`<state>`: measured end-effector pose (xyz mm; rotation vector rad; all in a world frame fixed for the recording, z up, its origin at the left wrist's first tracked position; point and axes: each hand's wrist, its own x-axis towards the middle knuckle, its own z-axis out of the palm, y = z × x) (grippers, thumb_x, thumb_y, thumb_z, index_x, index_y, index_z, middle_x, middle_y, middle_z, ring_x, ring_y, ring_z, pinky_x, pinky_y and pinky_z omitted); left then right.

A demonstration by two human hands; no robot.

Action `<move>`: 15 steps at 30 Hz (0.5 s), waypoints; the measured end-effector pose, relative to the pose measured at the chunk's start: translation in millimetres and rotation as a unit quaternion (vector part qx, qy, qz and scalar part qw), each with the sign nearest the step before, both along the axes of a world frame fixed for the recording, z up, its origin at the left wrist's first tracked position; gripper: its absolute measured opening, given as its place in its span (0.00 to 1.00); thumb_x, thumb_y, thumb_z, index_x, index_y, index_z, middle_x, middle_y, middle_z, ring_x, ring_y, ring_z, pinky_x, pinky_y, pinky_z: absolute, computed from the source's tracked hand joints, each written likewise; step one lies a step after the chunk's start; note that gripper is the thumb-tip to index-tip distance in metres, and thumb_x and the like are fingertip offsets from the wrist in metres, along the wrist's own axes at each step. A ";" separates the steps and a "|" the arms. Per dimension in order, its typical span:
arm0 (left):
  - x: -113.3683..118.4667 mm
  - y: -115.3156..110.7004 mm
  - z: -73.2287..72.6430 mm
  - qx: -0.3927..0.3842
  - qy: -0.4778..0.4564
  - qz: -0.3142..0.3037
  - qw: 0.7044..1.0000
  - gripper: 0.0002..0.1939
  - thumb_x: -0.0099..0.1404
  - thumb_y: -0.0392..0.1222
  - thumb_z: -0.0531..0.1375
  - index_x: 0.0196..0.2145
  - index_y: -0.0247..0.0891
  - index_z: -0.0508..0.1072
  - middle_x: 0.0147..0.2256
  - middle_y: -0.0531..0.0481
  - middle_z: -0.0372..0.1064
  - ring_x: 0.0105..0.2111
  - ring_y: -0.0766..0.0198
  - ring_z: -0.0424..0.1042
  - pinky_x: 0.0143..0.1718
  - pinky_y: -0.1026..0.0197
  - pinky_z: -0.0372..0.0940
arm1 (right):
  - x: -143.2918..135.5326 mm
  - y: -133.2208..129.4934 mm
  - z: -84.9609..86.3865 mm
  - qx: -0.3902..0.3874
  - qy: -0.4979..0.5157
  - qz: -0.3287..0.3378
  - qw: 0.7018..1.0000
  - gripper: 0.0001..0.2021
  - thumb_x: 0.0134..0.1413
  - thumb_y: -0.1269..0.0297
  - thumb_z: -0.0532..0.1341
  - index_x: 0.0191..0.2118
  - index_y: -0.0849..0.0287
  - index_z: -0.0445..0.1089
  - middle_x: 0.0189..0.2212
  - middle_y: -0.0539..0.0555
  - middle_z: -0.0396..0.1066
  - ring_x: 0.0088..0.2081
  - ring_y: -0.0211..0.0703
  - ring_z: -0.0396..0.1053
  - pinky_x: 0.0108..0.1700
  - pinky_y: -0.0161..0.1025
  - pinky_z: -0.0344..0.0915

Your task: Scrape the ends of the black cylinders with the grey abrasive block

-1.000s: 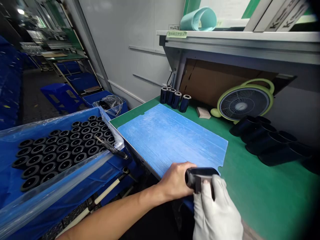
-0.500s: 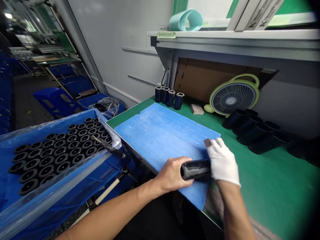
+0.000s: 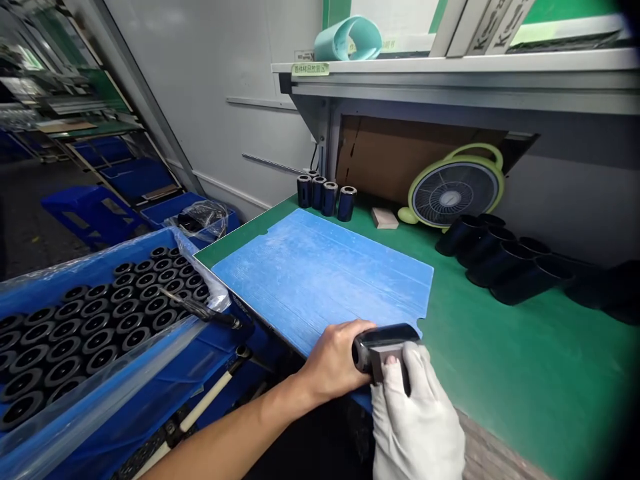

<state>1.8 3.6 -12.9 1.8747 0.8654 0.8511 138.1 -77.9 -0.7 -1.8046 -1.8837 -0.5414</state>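
Left hand [image 3: 336, 363], bare: fingers [image 3: 361, 328] curled closed around the near-left end of a black cylinder [image 3: 387, 338]. Firm wrap; the cylinder's open end faces left, into the palm.

Right hand [image 3: 417, 420], white glove: lies over the cylinder's right half from below and behind. Thumb tip pokes through the glove and presses a small tan pad against the cylinder wall. Fingers closed on pad and cylinder together.

Cylinder's long axis runs left–right, crosswise to both forearms, level with the bench. It sits directly between the two sets of fingers, above the near corner of the blue mat [image 3: 320, 277] on the green bench [image 3: 525, 373]. Both hands touch it; neither is nearer.

Left of the left fingers, well apart: blue bin [image 3: 165, 393] of black rings.
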 end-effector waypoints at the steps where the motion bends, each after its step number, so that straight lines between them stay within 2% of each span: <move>1: 0.2 0.1 0.0 0.001 0.001 0.001 1.000 0.23 0.56 0.40 0.70 0.51 0.39 0.79 0.44 0.47 0.82 0.43 0.54 0.82 0.45 0.58 0.73 | 0.6 3.2 2.8 -0.009 -0.015 -0.016 1.000 0.15 0.73 0.65 0.47 0.53 0.62 0.69 0.57 0.67 0.67 0.57 0.57 0.67 0.41 0.44 0.66; 5: 0.7 0.0 0.0 0.001 0.010 0.014 1.000 0.29 0.50 0.35 0.71 0.52 0.39 0.79 0.45 0.47 0.82 0.44 0.52 0.81 0.47 0.57 0.73 | 1.8 23.2 24.3 -0.087 0.008 -0.106 0.991 0.13 0.74 0.63 0.48 0.47 0.57 0.69 0.46 0.58 0.70 0.44 0.47 0.69 0.35 0.42 0.60; 7: 0.1 -0.3 0.2 -0.012 0.002 0.005 1.000 0.22 0.56 0.36 0.69 0.50 0.39 0.79 0.44 0.47 0.82 0.43 0.54 0.81 0.45 0.58 0.73 | -4.8 24.2 28.3 -0.078 -0.005 -0.083 0.993 0.15 0.73 0.64 0.47 0.49 0.58 0.71 0.49 0.60 0.70 0.45 0.49 0.69 0.36 0.42 0.61; 9: -0.9 -0.6 -0.1 -0.012 -0.010 -0.009 1.000 0.16 0.61 0.37 0.66 0.48 0.39 0.80 0.43 0.47 0.82 0.42 0.55 0.81 0.46 0.58 0.74 | -2.6 21.3 23.2 -0.069 -0.002 -0.038 0.997 0.17 0.72 0.65 0.47 0.53 0.59 0.71 0.56 0.64 0.69 0.52 0.52 0.70 0.40 0.44 0.66; 10: -1.4 -0.7 -0.4 -0.006 -0.014 -0.010 1.000 0.17 0.61 0.37 0.66 0.49 0.39 0.80 0.44 0.47 0.82 0.43 0.55 0.81 0.47 0.58 0.74 | 6.1 20.8 18.5 -0.047 0.005 -0.016 0.999 0.19 0.72 0.63 0.47 0.55 0.59 0.72 0.59 0.65 0.68 0.56 0.55 0.68 0.45 0.45 0.68; 12: -2.2 -0.8 -1.2 0.005 -0.014 -0.002 1.000 0.24 0.55 0.36 0.70 0.52 0.40 0.79 0.46 0.48 0.82 0.45 0.54 0.81 0.50 0.58 0.73 | 39.8 22.1 7.9 -0.102 0.074 -0.070 0.990 0.20 0.72 0.59 0.47 0.56 0.52 0.73 0.57 0.59 0.70 0.55 0.51 0.70 0.49 0.46 0.70; 13: -2.4 -0.7 -1.4 0.004 -0.012 0.003 1.000 0.28 0.52 0.36 0.71 0.53 0.40 0.79 0.47 0.48 0.82 0.46 0.54 0.81 0.50 0.58 0.73 | 62.1 22.5 2.9 -0.096 0.092 -0.093 0.987 0.23 0.72 0.60 0.44 0.55 0.53 0.74 0.55 0.59 0.71 0.55 0.52 0.71 0.52 0.48 0.71; 15: -2.6 -0.1 -1.2 -0.014 -0.007 0.005 1.000 0.29 0.51 0.36 0.72 0.53 0.40 0.79 0.47 0.49 0.81 0.46 0.54 0.81 0.49 0.59 0.73 | 106.4 17.4 -6.8 -0.085 0.111 -0.118 0.983 0.27 0.70 0.60 0.42 0.55 0.59 0.76 0.56 0.64 0.72 0.60 0.59 0.69 0.59 0.55 0.69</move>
